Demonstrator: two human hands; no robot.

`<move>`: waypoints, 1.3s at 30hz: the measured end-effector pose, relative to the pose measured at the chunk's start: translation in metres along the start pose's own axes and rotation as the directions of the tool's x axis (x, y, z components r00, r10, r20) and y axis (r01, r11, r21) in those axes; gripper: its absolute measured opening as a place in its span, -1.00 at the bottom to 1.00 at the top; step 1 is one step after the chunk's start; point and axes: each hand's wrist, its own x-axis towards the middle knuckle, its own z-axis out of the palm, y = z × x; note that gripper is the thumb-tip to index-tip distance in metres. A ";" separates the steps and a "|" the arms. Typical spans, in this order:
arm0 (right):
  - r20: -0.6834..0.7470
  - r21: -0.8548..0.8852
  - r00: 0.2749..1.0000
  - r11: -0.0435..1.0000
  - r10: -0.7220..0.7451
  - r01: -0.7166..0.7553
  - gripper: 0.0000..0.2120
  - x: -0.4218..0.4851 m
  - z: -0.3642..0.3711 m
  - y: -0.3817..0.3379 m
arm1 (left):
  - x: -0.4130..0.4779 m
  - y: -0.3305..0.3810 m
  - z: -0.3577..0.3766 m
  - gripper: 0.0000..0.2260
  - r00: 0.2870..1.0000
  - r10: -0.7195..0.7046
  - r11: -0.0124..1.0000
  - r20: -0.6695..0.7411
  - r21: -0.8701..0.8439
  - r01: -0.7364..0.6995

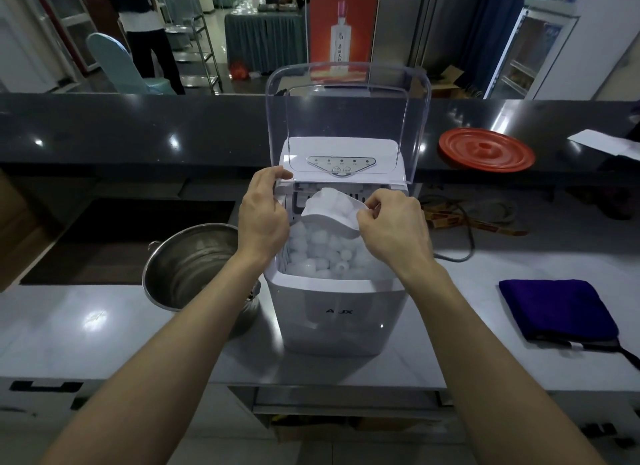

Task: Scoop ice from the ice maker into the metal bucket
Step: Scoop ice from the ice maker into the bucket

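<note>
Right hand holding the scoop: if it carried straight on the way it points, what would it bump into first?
Probably the left hand, which grips the clear lid; the right hand aims its ice-filled scoop leftward. Depth is uncertain.

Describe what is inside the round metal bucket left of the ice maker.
Only bare steel wall and floor show inside the round metal bucket; no ice is visible. The left forearm covers its right side.

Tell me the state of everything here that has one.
Ice maker lid, open, upright, left hand gripping its corner.
Ice maker, bin full of ice.
Scoop, loaded with ice, pinched by right hand.
Metal bucket, upright, no ice visible.
Purple cloth, folded flat.
</note>
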 end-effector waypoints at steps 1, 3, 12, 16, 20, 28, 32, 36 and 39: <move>-0.006 0.005 1.000 1.000 0.000 0.000 -0.88 0.000 -0.001 0.000 | 0.000 0.000 0.000 -0.51 1.000 -0.001 1.000 0.001 -0.002 0.001; -0.022 0.020 1.000 1.000 -0.004 0.005 -0.88 -0.001 -0.003 0.000 | 0.000 0.001 0.000 -0.53 1.000 -0.001 1.000 0.001 0.002 0.001; -0.136 0.057 0.990 0.998 0.041 -0.034 -0.87 -0.013 -0.019 -0.007 | 0.005 0.000 -0.004 -0.61 0.999 -0.018 0.995 0.043 -0.102 0.022; -0.192 0.079 0.979 0.996 0.063 -0.049 -0.86 -0.020 -0.016 -0.024 | 0.005 -0.009 -0.014 -0.63 0.994 0.006 0.981 0.109 -0.193 0.016; -0.257 0.087 0.962 0.994 0.087 -0.067 -0.85 -0.028 -0.001 -0.055 | 0.013 -0.038 -0.043 -0.72 0.976 0.033 0.962 0.217 -0.271 0.028; -0.310 0.091 0.946 0.993 0.098 -0.073 -0.87 -0.049 0.057 -0.126 | 0.044 -0.121 -0.115 -0.77 0.934 0.027 0.976 0.356 -0.213 0.053; -0.311 0.103 0.945 0.992 0.100 -0.072 -0.86 -0.059 0.090 -0.144 | 0.044 -0.164 -0.140 -0.81 0.925 -0.024 0.995 0.379 -0.085 0.061; -0.288 0.115 0.946 0.986 0.152 -0.123 -0.86 -0.066 0.126 -0.152 | 0.043 -0.195 -0.152 -0.85 0.879 -0.128 0.991 0.460 0.032 0.128; -0.261 0.120 0.942 0.975 0.212 -0.186 -0.87 -0.070 0.150 -0.153 | 0.042 -0.212 -0.152 -0.79 0.810 -0.166 0.982 0.563 0.171 0.082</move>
